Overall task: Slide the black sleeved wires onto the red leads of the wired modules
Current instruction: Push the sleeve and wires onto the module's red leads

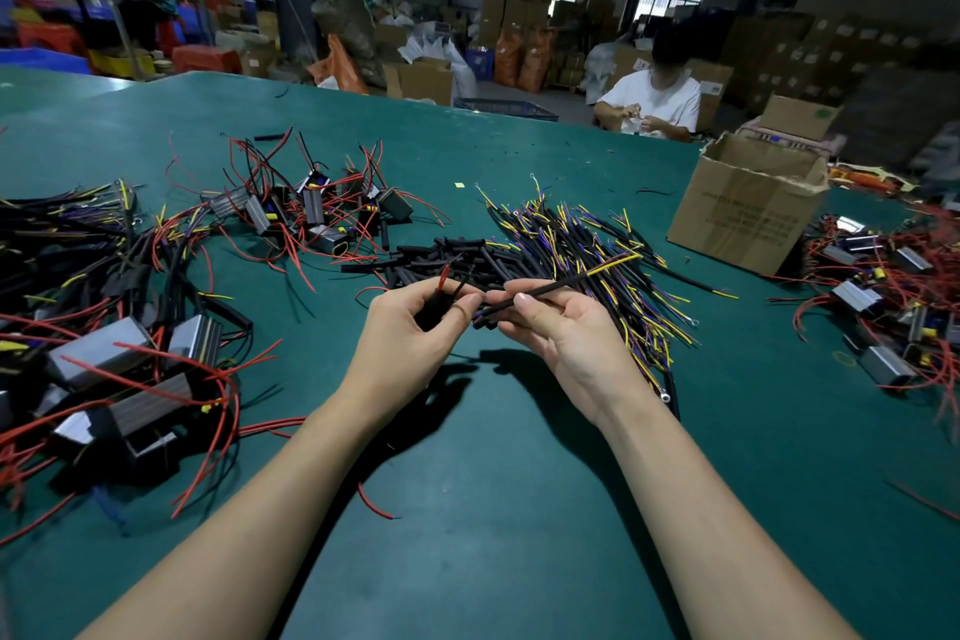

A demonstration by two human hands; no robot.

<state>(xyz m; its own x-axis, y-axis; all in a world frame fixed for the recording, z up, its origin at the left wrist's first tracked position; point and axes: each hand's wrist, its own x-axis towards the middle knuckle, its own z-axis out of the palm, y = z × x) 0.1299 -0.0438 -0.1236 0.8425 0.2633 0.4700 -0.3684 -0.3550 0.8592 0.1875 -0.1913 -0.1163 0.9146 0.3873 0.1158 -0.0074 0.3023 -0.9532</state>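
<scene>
Left hand [415,322] pinches the red lead [443,276], tip pointing up; right hand [556,322] pinches the black sleeved wire [550,288] just right of it, lying crosswise, near end toward the lead

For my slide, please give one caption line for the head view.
Left hand holds a red lead while right hand brings a black sleeved wire above the green table.

One head-worn wide-angle view looks forward and down across a green table [519,509]. Both forearms enter from six o'clock, the left hand [410,333] and right hand [566,327] close below the lens at centre. Toward twelve o'clock the view reaches a distant storeroom; straight edges bow near the borders.
</scene>
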